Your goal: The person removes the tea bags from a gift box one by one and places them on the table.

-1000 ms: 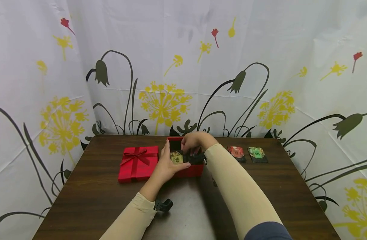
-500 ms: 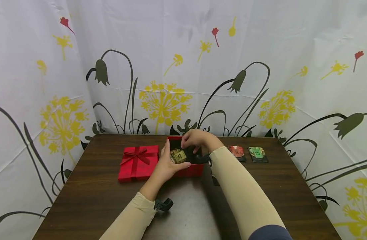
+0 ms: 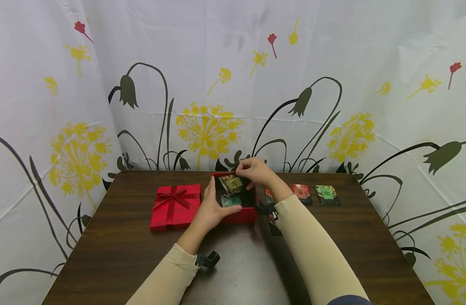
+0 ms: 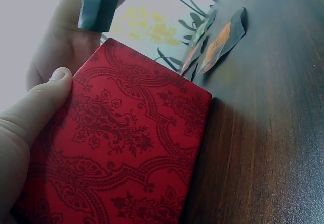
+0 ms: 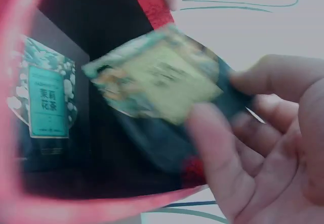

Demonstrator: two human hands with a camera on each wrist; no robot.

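Observation:
My left hand (image 3: 213,210) grips the left side of an open red gift box (image 3: 238,218), its thumb at the front edge. My right hand (image 3: 258,173) pinches a black tea packet with a yellow label (image 3: 232,183) by one edge at the box's back right. In the right wrist view this tea packet (image 5: 167,84) is tilted and blurred, at the box's opening. Inside lies another tea packet with a teal label (image 5: 49,102), also visible in the head view below the held one. The left wrist view shows the box's patterned red wall (image 4: 116,138).
Left of the box lies a red lid (image 3: 158,221) with a ribbon bow. To the right are a red-labelled tea packet (image 3: 301,192) and a green-labelled tea packet (image 3: 326,195). More packets lie beside the box, partly hidden by the right wrist. A printed curtain (image 3: 233,84) hangs behind the table.
My right hand has risen toward the box's back right corner, lifting the yellow-labelled tea packet. The teal-labelled packet beneath it has come into view. My left hand stays on the box.

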